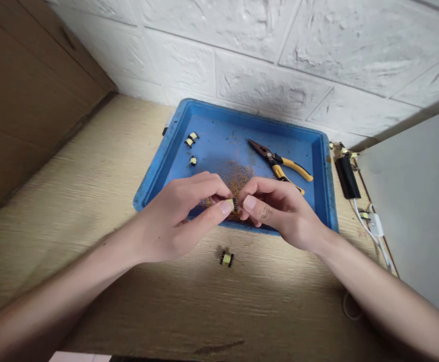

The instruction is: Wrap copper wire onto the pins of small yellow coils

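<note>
Over the front of the blue tray (200,106), my left hand (183,216) pinches a small transformer (234,203) with yellow tape and a black pinned end. My fingers cover most of it. My right hand (279,211) is closed in a pinch right beside the black end; whatever lies between thumb and fingertip is too small to make out. Beneath both hands, a heap of fine copper-coloured wire scraps (240,176) lies in the tray. Another small transformer (227,259) rests on the table just in front of the tray.
Long-nose pliers (270,157) with yellow-black handles lie at the tray's right. More transformers (191,140) sit at its left. Right of the tray are a black cylinder (347,177), a white cable with a switch (375,224) and several transformers. A white wall stands behind, a brown panel left.
</note>
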Demonstrator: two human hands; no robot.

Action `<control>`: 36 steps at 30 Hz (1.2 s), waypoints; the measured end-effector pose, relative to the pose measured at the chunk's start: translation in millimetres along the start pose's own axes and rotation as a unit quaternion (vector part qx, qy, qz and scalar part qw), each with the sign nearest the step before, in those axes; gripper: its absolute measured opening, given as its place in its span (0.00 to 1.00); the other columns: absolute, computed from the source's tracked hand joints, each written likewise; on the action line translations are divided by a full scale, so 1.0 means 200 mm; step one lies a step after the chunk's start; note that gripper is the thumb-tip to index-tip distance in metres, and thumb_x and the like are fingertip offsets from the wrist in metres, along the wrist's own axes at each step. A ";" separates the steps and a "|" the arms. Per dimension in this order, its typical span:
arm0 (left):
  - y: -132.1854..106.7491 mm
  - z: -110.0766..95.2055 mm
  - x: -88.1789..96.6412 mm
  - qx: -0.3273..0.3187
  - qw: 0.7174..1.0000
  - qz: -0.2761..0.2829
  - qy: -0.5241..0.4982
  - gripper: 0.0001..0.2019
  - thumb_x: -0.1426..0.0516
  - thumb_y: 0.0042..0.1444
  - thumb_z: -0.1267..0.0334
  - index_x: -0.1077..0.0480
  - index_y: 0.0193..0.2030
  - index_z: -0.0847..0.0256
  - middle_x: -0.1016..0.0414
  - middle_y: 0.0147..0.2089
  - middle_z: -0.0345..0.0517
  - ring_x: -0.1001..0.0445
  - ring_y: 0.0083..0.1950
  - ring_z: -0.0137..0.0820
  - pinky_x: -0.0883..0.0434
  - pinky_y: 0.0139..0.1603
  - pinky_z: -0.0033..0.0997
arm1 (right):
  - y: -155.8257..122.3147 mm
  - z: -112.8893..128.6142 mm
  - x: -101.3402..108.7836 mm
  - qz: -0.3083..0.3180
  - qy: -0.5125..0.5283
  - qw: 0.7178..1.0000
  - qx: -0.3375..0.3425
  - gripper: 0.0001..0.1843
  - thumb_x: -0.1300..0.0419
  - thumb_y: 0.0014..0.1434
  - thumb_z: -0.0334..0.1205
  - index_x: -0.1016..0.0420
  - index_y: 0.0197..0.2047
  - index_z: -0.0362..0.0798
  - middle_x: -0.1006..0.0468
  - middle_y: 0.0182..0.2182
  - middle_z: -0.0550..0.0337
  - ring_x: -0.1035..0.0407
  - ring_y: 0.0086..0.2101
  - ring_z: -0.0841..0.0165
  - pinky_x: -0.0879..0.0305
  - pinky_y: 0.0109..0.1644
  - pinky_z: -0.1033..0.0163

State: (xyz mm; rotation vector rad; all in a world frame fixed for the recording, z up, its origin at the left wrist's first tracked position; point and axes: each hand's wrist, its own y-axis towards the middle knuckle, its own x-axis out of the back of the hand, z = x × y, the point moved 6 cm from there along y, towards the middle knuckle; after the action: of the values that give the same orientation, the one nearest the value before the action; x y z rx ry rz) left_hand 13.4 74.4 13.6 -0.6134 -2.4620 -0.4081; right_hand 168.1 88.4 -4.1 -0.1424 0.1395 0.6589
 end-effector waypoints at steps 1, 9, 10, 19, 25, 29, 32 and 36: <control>0.00 0.00 0.00 -0.002 1.000 -0.001 0.003 0.11 0.46 0.71 0.63 0.25 0.38 0.60 0.24 0.36 0.38 0.27 0.37 0.29 0.33 0.41 0.32 | 0.00 0.00 0.00 -0.002 -0.002 1.000 -0.002 0.18 0.30 0.65 0.50 0.25 0.35 0.44 0.26 0.28 0.63 0.37 0.27 0.74 0.42 0.30 0.66; -0.02 -0.02 -0.02 -0.074 0.997 -0.011 -0.001 0.06 0.44 0.71 0.67 0.25 0.44 0.60 0.21 0.41 0.38 0.26 0.42 0.27 0.31 0.45 0.28 | 0.00 -0.03 0.02 -0.022 -0.056 0.998 -0.002 0.15 0.30 0.62 0.39 0.30 0.28 0.46 0.28 0.23 0.66 0.39 0.26 0.74 0.44 0.30 0.65; -0.02 -0.02 -0.02 -0.088 0.996 -0.010 -0.001 0.05 0.44 0.71 0.68 0.26 0.45 0.60 0.20 0.42 0.38 0.26 0.43 0.27 0.31 0.46 0.28 | 0.00 -0.03 0.02 -0.023 -0.070 0.997 -0.004 0.14 0.32 0.62 0.37 0.30 0.28 0.47 0.29 0.23 0.67 0.39 0.26 0.73 0.44 0.31 0.65; -0.02 -0.05 -0.05 -0.137 0.990 -0.005 0.020 0.05 0.44 0.71 0.71 0.26 0.47 0.63 0.20 0.44 0.42 0.27 0.45 0.29 0.31 0.49 0.29 | -0.01 -0.01 0.01 -0.038 -0.184 0.982 0.014 0.09 0.42 0.59 0.28 0.31 0.29 0.48 0.29 0.24 0.68 0.37 0.27 0.73 0.42 0.32 0.64; -0.03 -0.05 -0.06 -0.140 0.990 -0.002 0.030 0.05 0.45 0.71 0.70 0.27 0.45 0.63 0.21 0.43 0.42 0.28 0.43 0.29 0.32 0.48 0.30 | -0.01 -0.01 0.01 -0.042 -0.193 0.980 0.010 0.09 0.43 0.57 0.24 0.29 0.29 0.47 0.29 0.24 0.68 0.36 0.28 0.74 0.41 0.33 0.65; -0.02 -0.06 -0.05 -0.135 0.990 -0.001 0.033 0.05 0.45 0.71 0.70 0.26 0.46 0.63 0.20 0.43 0.42 0.27 0.43 0.30 0.31 0.49 0.31 | -0.01 -0.01 0.01 -0.050 -0.193 0.980 0.004 0.09 0.42 0.57 0.25 0.29 0.29 0.47 0.29 0.24 0.68 0.37 0.27 0.73 0.41 0.33 0.65; -0.02 -0.05 -0.04 -0.121 0.992 -0.016 0.025 0.05 0.44 0.70 0.71 0.25 0.45 0.62 0.19 0.43 0.42 0.25 0.43 0.29 0.30 0.47 0.30 | 0.00 -0.01 0.02 -0.057 -0.175 0.983 0.000 0.09 0.41 0.60 0.30 0.30 0.28 0.48 0.29 0.23 0.67 0.37 0.27 0.72 0.42 0.32 0.64; -0.02 -0.02 0.00 -0.087 0.995 -0.047 -0.006 0.05 0.42 0.69 0.69 0.24 0.44 0.59 0.19 0.41 0.39 0.24 0.42 0.29 0.29 0.44 0.29 | 0.01 -0.01 0.03 -0.069 -0.114 0.991 0.012 0.11 0.38 0.61 0.35 0.31 0.27 0.48 0.29 0.22 0.67 0.38 0.25 0.73 0.44 0.30 0.64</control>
State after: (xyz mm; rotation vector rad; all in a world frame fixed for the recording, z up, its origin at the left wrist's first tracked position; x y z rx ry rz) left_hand 12.5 69.2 15.7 -0.5722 -2.4915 -0.6624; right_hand 171.4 91.9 -7.1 -0.0515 -0.0816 0.5315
